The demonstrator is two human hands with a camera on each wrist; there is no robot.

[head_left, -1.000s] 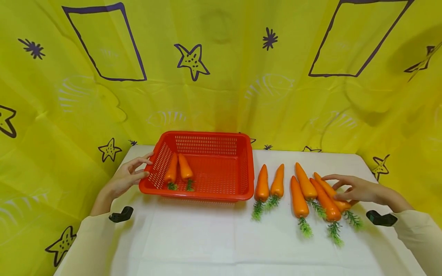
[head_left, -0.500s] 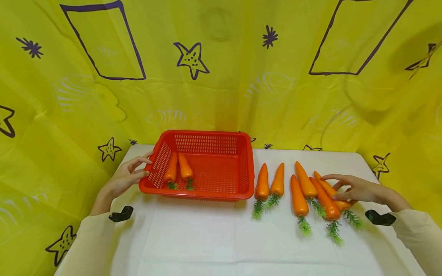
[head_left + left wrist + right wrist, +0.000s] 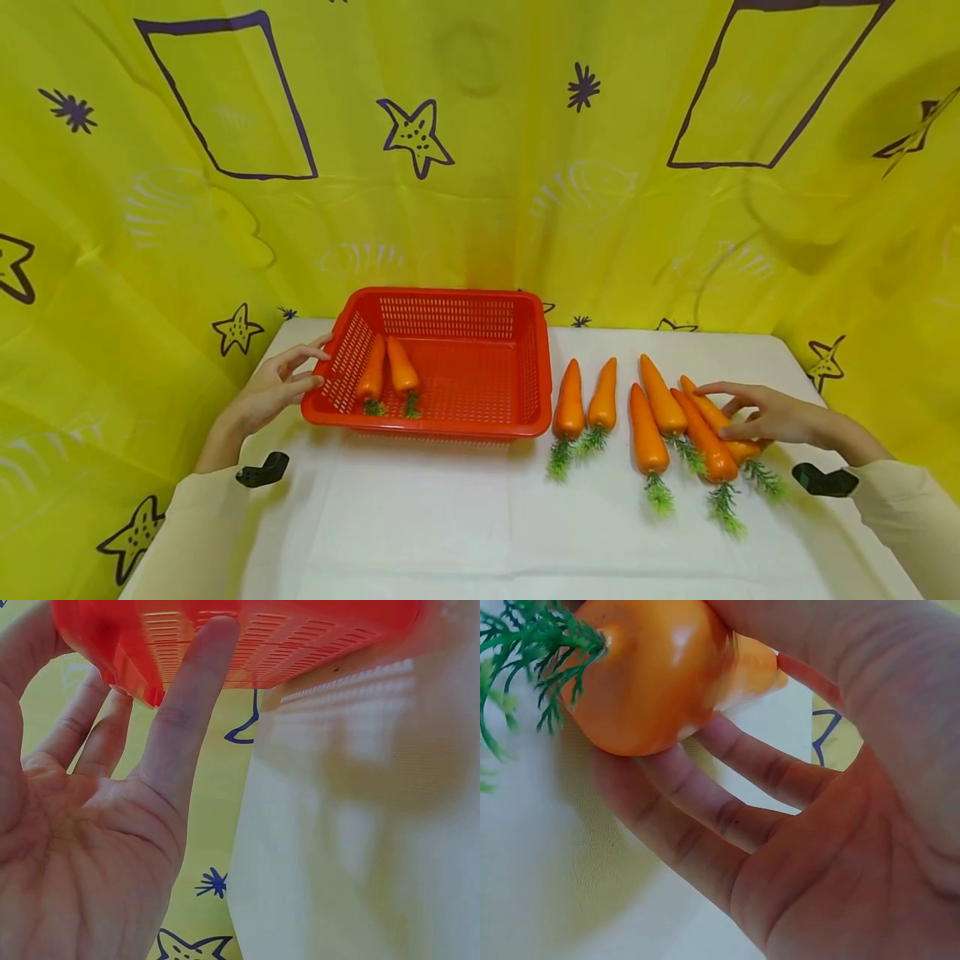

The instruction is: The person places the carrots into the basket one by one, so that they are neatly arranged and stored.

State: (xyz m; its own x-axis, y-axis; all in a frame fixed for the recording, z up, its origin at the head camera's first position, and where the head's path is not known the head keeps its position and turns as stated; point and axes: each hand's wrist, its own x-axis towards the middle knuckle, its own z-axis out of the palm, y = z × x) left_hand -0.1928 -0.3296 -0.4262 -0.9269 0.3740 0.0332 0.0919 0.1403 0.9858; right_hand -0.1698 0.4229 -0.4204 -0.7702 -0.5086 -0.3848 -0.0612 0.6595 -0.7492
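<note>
My left hand (image 3: 264, 396) is at the left end of a red plastic basket (image 3: 450, 427). Its fingertips and straight thumb touch the outer wall just below the rim, as the left wrist view also shows. Inside the basket lie two orange carrots (image 3: 402, 367) with green tops. On the right, my right hand (image 3: 783, 417) holds the rightmost carrot (image 3: 707, 406) near its thick end, thumb on one side and fingers curled along the other. The right wrist view shows this carrot (image 3: 652, 682) close up, its leafy top (image 3: 547, 652) pointing away from the palm.
Beside the basket lie two carrots (image 3: 570, 400). Farther right, three more, including one lower carrot (image 3: 705, 437), lie close to the held one. The white cloth-covered table (image 3: 420, 517) meets a yellow patterned curtain (image 3: 480, 217) behind and at both sides.
</note>
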